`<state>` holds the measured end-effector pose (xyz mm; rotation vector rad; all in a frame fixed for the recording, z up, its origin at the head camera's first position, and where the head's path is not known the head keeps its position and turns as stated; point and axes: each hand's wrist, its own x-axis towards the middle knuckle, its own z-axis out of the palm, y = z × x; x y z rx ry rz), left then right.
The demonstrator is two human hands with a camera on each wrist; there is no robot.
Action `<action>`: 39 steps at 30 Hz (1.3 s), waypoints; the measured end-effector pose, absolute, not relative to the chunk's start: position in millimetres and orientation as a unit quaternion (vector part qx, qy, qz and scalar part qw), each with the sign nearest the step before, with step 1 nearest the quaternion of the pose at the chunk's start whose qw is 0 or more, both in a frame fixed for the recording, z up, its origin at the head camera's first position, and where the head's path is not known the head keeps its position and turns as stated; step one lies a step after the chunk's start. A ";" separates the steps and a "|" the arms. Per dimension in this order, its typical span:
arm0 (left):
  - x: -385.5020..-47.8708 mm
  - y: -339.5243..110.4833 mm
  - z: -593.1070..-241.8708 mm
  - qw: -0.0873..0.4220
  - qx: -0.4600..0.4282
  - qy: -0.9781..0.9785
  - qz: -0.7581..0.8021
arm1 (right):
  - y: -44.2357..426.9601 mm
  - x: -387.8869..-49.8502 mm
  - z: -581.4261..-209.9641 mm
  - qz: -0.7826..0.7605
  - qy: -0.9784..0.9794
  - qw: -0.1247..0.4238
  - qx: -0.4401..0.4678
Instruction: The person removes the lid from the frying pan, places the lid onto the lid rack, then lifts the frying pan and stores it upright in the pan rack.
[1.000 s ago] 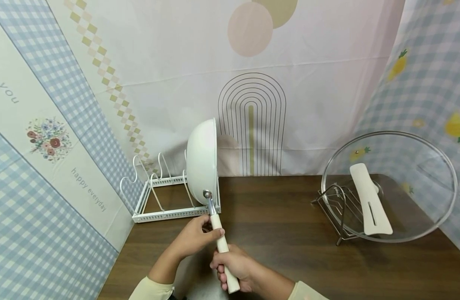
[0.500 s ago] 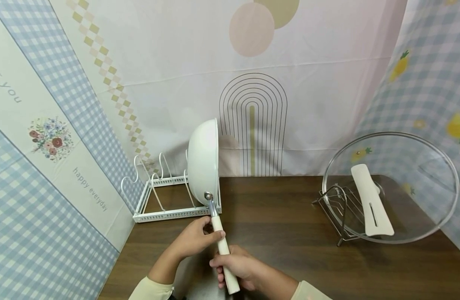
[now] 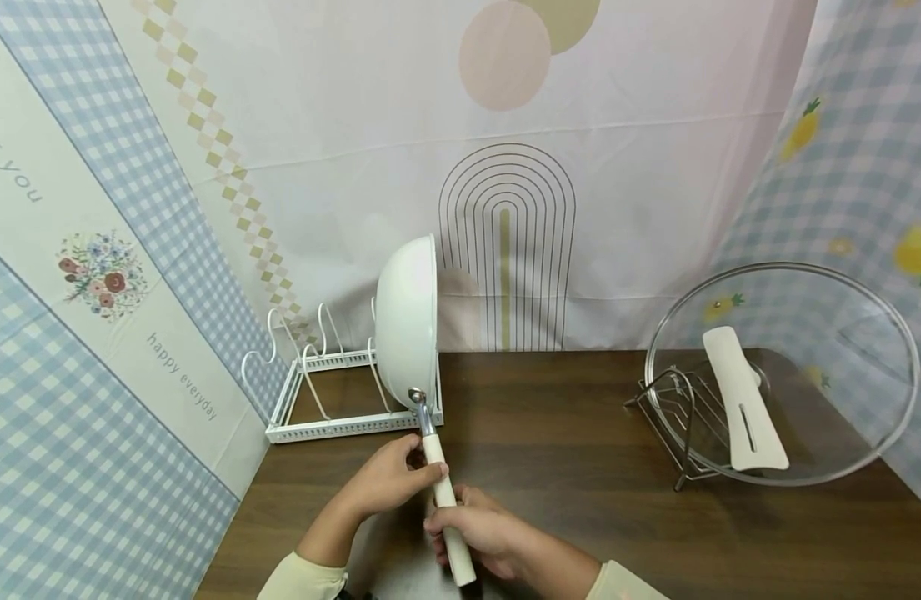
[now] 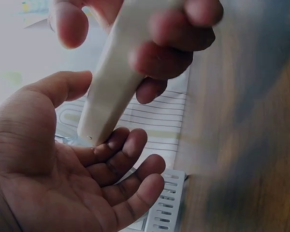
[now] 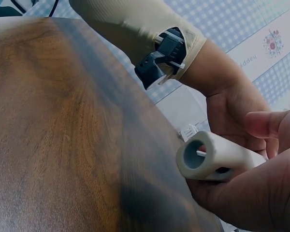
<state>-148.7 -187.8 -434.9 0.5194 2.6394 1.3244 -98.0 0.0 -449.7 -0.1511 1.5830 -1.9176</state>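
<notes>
A white wok (image 3: 406, 325) stands on edge in the right end of a white wire rack (image 3: 332, 429), its hollow side facing right. Its long cream handle (image 3: 456, 546) slants down toward me. Near the metal neck, my left hand (image 3: 385, 479) holds the handle lightly between thumb and curled fingers. Further down, my right hand (image 3: 486, 533) grips the handle, thumb across it and fingers underneath. In the left wrist view the right fingers (image 4: 176, 31) curl over the handle (image 4: 111, 87). The handle's hollow end (image 5: 195, 157) sticks out of the right hand in the right wrist view.
At right, a large glass lid (image 3: 828, 325) with a cream grip (image 3: 745, 400) leans in a dark wire stand (image 3: 685, 425). Patterned cloths hang behind and on both sides of the wooden table (image 3: 565, 450). The rack's left slots hold nothing.
The right hand's fingers have loosened and slipped further under the handle. The handle's lower end has shifted slightly left. The left hand and the wok hardly move.
</notes>
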 end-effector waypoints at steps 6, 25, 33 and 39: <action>-149.6 -187.8 -438.1 0.070 0.170 0.882 0.435 | 3.0 -101.7 -452.4 -0.715 0.624 0.309 -0.056; -152.3 -189.3 -448.5 0.076 0.165 0.884 0.430 | 2.5 -109.4 -457.5 -0.690 0.660 0.293 -0.044; -152.5 -189.7 -451.6 0.071 0.162 0.887 0.427 | 3.7 -110.2 -459.4 -0.692 0.664 0.280 -0.049; -152.3 -189.8 -452.4 0.071 0.159 0.890 0.422 | 4.8 -111.2 -460.9 -0.693 0.664 0.276 -0.050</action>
